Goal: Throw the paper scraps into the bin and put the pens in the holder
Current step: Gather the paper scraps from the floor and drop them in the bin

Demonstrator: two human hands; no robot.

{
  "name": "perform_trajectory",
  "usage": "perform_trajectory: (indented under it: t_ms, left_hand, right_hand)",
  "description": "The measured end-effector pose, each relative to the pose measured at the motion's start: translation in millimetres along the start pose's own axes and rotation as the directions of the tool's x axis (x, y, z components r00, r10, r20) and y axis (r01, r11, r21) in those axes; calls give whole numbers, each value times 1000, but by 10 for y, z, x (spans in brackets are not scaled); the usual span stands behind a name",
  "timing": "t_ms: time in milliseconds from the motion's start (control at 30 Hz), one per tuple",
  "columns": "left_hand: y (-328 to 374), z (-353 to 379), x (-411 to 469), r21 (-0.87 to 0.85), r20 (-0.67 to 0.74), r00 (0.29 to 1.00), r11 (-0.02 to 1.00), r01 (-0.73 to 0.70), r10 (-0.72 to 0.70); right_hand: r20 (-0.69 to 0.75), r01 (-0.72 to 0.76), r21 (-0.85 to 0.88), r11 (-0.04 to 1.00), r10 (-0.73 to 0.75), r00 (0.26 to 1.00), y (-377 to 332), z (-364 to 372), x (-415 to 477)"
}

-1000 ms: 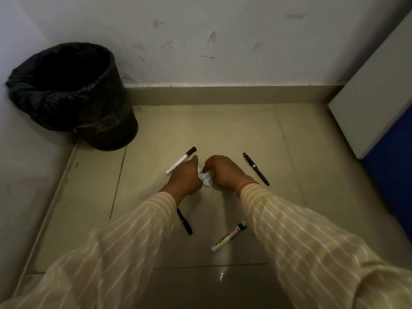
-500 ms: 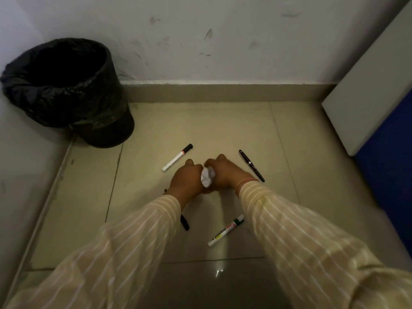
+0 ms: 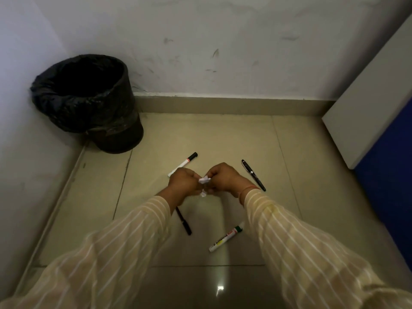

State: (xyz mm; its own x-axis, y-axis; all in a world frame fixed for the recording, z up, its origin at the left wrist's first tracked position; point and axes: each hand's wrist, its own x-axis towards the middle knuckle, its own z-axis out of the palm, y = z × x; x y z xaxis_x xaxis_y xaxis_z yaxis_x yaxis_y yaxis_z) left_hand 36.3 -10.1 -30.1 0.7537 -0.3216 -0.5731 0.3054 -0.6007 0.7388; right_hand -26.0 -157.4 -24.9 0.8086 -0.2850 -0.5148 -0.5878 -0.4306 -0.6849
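Observation:
My left hand [image 3: 184, 182] and my right hand [image 3: 224, 177] are held together above the floor, both closed on crumpled white paper scraps [image 3: 204, 180]. A small white bit of paper shows just below them. A bin [image 3: 89, 103] lined with a black bag stands in the far left corner. On the tiles lie a white marker with a black cap [image 3: 184, 163], a black pen [image 3: 253, 175], a thin black pen [image 3: 184, 221] partly under my left sleeve, and a white marker with a green cap [image 3: 226, 237]. No pen holder is in view.
Walls close off the left side and the far side. A white panel [image 3: 367, 108] and a blue surface [image 3: 388, 186] stand along the right. Beige floor tiles [image 3: 211, 134] stretch between the bin and the panel.
My hands have risen from the floor with the paper between them. The camera view has tilted up, so more of the wall shows.

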Motion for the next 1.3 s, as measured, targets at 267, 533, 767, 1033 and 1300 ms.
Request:
perform_trajectory:
  t_ms: [267, 533, 767, 1033, 1300]
  left_hand:
    - [775, -505, -225, -174, -2, 992, 977, -121, 123]
    - [1817, -1761, -363, -36, 2, 970, 970, -241, 241]
    - [2375, -3129, -528, -58, -208, 928, 943, -329, 311]
    - [2037, -3658, -210, -292, -398, 896, 899, -326, 196]
    - [1958, -3534, -190, -143, -364, 904, 945, -294, 226]
  right_hand:
    - [1, 71, 488, 870, -82, 997, -696, -450, -170]
    - [8, 222, 550, 805, -272, 962, -2027, -798, -175]
    - [-112, 398, 528, 750, -403, 908, -3489, -530, 196]
    - [-72, 419, 182, 890, -413, 908, -4146, 48, 865]
    - [-211, 464, 57, 884, -443, 871, -3745, -162, 653]
